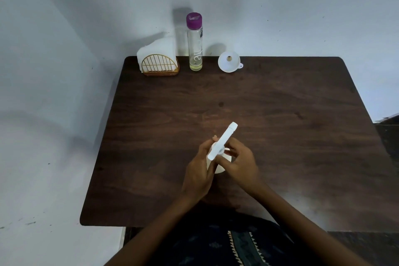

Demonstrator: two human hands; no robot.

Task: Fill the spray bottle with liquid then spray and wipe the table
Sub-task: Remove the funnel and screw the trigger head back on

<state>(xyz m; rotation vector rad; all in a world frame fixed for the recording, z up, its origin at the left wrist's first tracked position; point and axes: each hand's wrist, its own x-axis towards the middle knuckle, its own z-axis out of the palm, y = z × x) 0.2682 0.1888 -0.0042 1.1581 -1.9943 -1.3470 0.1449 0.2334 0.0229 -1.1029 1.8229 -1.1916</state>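
While you stand the white spray bottle (218,163) on the dark table (280,136) low in the middle of the frame, here is how things sit:

Left hand: your left hand (199,170) curls round the bottle's body, probably to keep it from turning.
Right hand: your right hand (240,161) has its fingers bent in at the neck under the spray head (223,140); likely you are twisting the collar, but you cannot tell from here which way.
Spray head: it is on the bottle, nozzle aimed toward the upper right.
Supply bottle: the clear bottle with the purple cap (195,42) stands capped at the table's far edge, upper middle, a little pale liquid at its bottom.
Funnel: the white funnel (229,61) lies tipped just right of it, near for the pour.
Napkins: the napkin holder (158,60) sits just left of that bottle, kept back for wiping.
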